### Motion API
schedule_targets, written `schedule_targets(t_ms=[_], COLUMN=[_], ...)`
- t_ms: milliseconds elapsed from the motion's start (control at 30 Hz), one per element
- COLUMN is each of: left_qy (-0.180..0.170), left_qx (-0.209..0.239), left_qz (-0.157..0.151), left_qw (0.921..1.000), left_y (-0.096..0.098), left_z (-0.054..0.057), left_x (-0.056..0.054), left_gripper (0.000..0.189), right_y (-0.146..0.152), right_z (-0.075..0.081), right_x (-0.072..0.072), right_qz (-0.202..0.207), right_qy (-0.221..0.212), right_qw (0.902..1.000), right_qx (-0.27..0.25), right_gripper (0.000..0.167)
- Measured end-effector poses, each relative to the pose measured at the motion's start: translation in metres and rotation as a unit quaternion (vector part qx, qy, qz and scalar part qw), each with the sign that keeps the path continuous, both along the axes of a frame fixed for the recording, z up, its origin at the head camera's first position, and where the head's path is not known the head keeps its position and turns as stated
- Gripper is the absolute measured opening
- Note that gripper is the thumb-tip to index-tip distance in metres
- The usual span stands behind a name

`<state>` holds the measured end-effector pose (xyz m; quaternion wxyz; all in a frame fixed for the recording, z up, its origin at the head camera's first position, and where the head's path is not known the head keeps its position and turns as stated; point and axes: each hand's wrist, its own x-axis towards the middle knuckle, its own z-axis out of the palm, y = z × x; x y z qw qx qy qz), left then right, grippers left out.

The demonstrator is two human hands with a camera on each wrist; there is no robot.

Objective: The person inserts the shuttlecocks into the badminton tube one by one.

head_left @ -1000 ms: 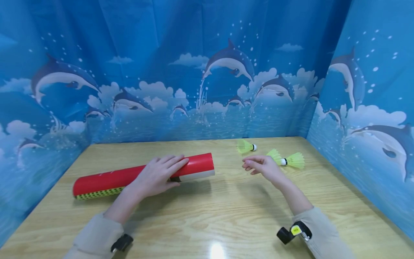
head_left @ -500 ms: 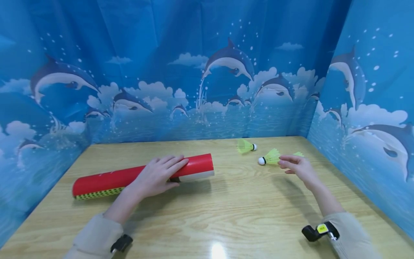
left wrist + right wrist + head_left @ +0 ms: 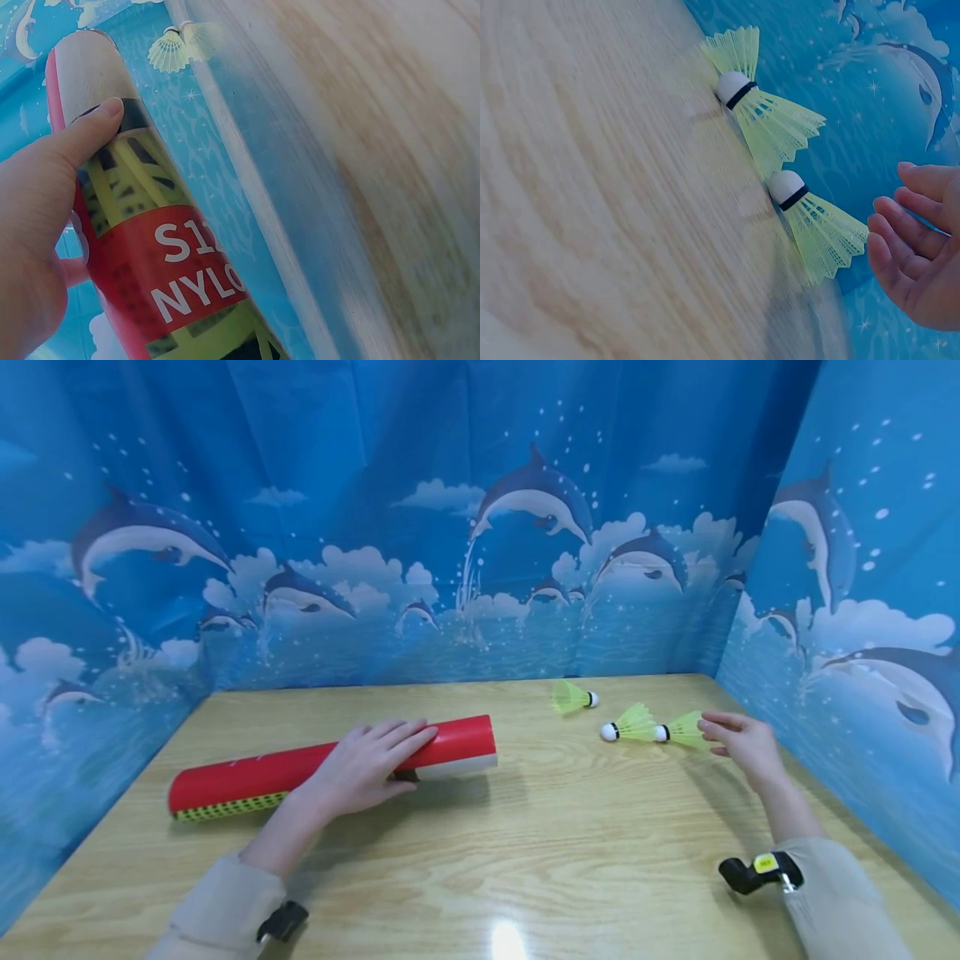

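My left hand (image 3: 371,767) grips a red shuttlecock tube (image 3: 247,777) near its right end, fingers over the top and thumb on the near side. In the left wrist view the thumb lies across the dark band of the tube (image 3: 172,255), which bears white lettering. My right hand (image 3: 746,747) is at the skirt of the rightmost yellow shuttlecock (image 3: 682,729), fingers loosely bent and holding nothing. The right wrist view shows the fingertips just off that shuttlecock's skirt (image 3: 829,236). A second shuttlecock (image 3: 632,724) lies in line with it, skirt against the other's white cork.
A third yellow shuttlecock (image 3: 572,697) lies farther back, near the rear edge of the wooden table (image 3: 480,860). Blue dolphin-printed curtains (image 3: 360,527) rise behind the table and along its right side.
My right hand has moved right, past the two lined-up shuttlecocks, to the outer end of the rightmost one. My left hand and the tube have stayed in place.
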<state>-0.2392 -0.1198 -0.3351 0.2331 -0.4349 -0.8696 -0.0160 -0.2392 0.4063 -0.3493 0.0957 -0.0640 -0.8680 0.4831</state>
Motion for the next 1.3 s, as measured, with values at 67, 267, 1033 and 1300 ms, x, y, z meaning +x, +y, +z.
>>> schedule_targets(t_ms=[67,267,1033,1300], left_qy=[-0.001,-0.006,-0.011,-0.009], left_qx=[0.001,0.0,-0.001,-0.001], left_qz=[0.001,0.002,0.006,0.008], left_qw=[1.0,1.0,0.9999,0.9999], left_y=[0.0,0.0,-0.001,-0.001], left_z=[0.0,0.0,0.0,0.0], left_x=[0.0,0.001,0.001,0.001], left_gripper=[0.09,0.091,0.091,0.09], right_y=[0.002,0.009,0.011,0.011], right_z=[0.001,0.001,-0.015,-0.007], right_x=[-0.001,-0.004,-0.014,-0.007], right_qz=[-0.001,-0.018,-0.049,-0.05], right_qy=[-0.011,-0.024,-0.065,-0.058], right_qw=[0.9999,0.999,0.9907,0.9939], right_qx=[0.01,0.032,0.109,0.079], right_gripper=[0.062,0.06,0.051,0.051])
